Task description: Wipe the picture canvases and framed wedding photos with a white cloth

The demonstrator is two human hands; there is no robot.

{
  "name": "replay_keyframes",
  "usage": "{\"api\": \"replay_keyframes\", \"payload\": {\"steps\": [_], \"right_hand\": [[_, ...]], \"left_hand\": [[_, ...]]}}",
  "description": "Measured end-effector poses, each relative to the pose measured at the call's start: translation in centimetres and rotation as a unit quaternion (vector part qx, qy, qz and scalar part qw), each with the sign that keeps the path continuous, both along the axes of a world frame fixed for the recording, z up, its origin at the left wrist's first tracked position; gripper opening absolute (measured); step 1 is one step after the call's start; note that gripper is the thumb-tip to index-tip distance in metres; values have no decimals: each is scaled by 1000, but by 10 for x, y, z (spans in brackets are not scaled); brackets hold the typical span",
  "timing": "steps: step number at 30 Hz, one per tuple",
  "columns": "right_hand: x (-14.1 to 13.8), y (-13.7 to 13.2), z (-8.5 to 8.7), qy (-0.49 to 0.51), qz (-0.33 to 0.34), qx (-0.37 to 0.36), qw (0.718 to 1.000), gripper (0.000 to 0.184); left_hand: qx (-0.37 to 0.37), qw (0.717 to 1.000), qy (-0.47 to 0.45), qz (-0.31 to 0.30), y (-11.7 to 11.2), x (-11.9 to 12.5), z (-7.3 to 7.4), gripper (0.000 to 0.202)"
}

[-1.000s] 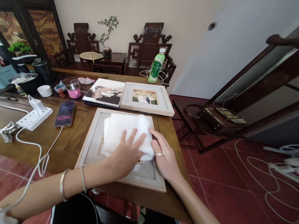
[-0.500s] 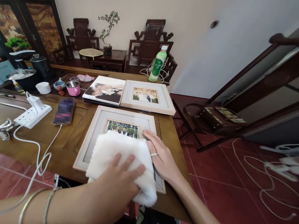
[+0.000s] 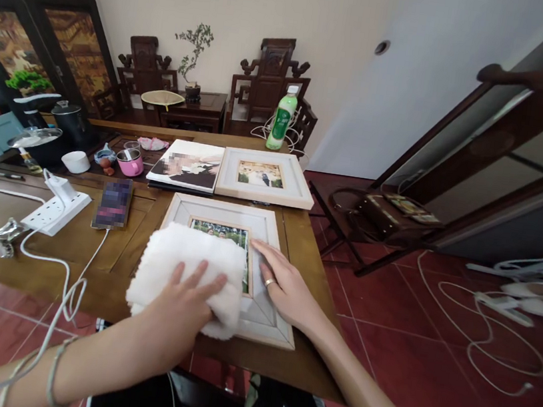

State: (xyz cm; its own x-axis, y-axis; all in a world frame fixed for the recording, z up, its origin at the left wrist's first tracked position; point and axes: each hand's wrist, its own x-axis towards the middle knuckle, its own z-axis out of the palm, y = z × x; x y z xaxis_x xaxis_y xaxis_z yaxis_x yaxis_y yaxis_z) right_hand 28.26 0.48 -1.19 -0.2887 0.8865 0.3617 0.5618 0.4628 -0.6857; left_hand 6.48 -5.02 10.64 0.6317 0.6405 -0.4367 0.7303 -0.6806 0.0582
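Note:
My left hand (image 3: 185,316) presses a fluffy white cloth (image 3: 168,250) onto a picture frame, its fingers spread over the cloth and the thumb side gripping the edge. The picture frame (image 3: 254,329) lies flat on the wooden table, with a pale wooden rim and a grey-white mount. Part of the photo (image 3: 247,274) inside shows at the top and right; the cloth covers the rest and the frame's lower left. On the frame's right side rests my right hand (image 3: 283,286), fingers stretched out beside the photo. A ring sits on one of its fingers.
Behind lie a second framed photo (image 3: 298,194) and a photo book (image 3: 187,158). A green bottle (image 3: 281,121) stands at the table's far edge. To the left are a phone (image 3: 112,203), a power strip (image 3: 61,211) with cables, and a pink cup (image 3: 130,162).
My left hand has slid the cloth to the left across the frame, uncovering the photo's right side and the frame's lower right. My right hand stays on the frame's right side.

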Motion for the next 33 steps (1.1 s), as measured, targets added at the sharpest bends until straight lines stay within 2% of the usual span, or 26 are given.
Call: {"api": "replay_keyframes", "payload": {"steps": [3, 7, 12, 15, 19, 23, 29, 31, 33], "right_hand": [[1, 1, -1, 1, 7, 1, 1000, 50], [1, 2, 1, 18, 7, -22, 1000, 48], [-6, 3, 8, 26, -33, -87, 995, 39], [-9, 2, 8, 7, -26, -48, 998, 39], [-7, 0, 4, -1, -2, -14, 1000, 40], [-5, 1, 1, -1, 2, -5, 1000, 41], [-5, 0, 1, 12, -1, -3, 1000, 43], [-5, 0, 1, 17, -3, -3, 1000, 46], [-5, 0, 1, 19, 0, -2, 1000, 49]], "left_hand": [[10, 999, 12, 45, 3, -24, 6, 38], [38, 996, 8, 74, 8, -41, 3, 37], [22, 997, 41, 66, 9, -32, 8, 36], [23, 996, 41, 70, 6, -26, 9, 37], [49, 995, 19, 82, 10, -26, 2, 43], [82, 992, 6, 98, 33, -28, -8, 48], [182, 979, -22, 94, 87, -34, -26, 56], [199, 975, -26, 92, 96, -35, -30, 55], [197, 976, -23, 86, 91, -33, -31, 52]]}}
